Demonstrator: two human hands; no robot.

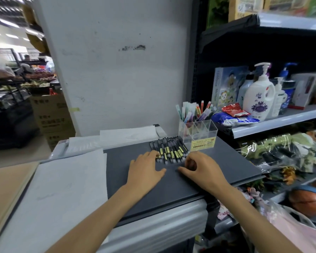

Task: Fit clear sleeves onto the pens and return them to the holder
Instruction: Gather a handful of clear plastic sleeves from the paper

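The puzzle box [226, 86] on the shelf [281, 123] read "50x70cm" down its edge. The yellow label [202, 144] on the holder [211, 127] was too blurred to read.

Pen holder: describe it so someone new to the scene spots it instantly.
Find the dark grey board in front of the white pillar. At its right corner, right of the row of black pens, stands the clear pen holder. It alone is transparent, compartmented, with a yellow label in front.
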